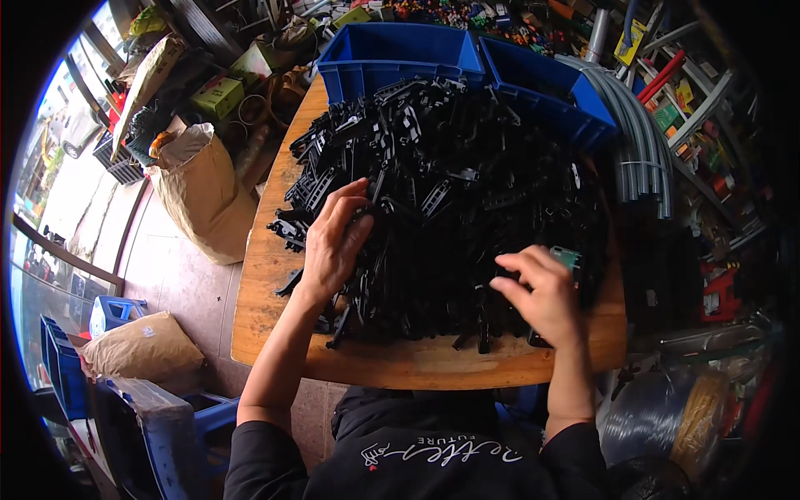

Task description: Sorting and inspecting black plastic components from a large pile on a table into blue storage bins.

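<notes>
A large heap of black plastic parts covers most of a wooden table; many are slim and ribbed or slotted. At the heap's left side, my left hand is closed, thumb and fingers pinching a small black plastic part whose end sticks up past the fingertips. My right hand hovers over the right front of the pile. Its thumb and forefinger are apart, the other fingers curled, and I see nothing between them against the dark parts. Beside its knuckles lies a green-and-white item.
Two blue bins stand at the table's far edge, the right one angled. Grey hose coils hang at the right. On the floor to the left are a paper sack, a filled bag and a blue stool.
</notes>
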{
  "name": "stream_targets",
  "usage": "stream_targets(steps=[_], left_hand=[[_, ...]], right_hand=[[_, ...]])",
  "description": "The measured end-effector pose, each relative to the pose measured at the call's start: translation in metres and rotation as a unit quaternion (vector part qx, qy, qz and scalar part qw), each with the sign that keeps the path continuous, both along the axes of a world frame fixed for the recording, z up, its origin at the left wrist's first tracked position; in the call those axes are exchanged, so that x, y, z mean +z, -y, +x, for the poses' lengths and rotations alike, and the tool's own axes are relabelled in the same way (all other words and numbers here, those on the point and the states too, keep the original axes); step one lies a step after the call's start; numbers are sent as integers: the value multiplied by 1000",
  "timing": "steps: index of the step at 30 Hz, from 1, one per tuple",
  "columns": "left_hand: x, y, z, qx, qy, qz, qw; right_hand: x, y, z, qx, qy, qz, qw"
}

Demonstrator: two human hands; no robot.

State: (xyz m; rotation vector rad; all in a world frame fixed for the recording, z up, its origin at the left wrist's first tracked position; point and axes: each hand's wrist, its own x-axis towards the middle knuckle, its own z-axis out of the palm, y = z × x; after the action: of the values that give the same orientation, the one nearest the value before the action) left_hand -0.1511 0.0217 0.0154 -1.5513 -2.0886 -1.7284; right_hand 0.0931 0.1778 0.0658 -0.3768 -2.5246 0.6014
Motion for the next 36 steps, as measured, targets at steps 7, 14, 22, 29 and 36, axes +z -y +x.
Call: stream_targets(steps=[7, 14, 22, 29, 36], left_hand=[[4, -19, 24, -11, 78, -25, 997], [12, -28, 32, -56, 205, 52, 976], [13, -33, 103, -233, 622, -22, 747], [8, -20, 104, -307, 539, -136, 772], [-5, -27, 104, -247, 550, -104, 791]], right_hand=[[-61, 17, 0, -105, -79, -54, 990], [-38, 21, 16, 6, -210, -374, 903], [-30, 48, -1, 29, -256, -493, 831], [-40, 35, -1, -31, -163, -39, 985], [-48, 43, -15, -29, -172, -70, 982]])
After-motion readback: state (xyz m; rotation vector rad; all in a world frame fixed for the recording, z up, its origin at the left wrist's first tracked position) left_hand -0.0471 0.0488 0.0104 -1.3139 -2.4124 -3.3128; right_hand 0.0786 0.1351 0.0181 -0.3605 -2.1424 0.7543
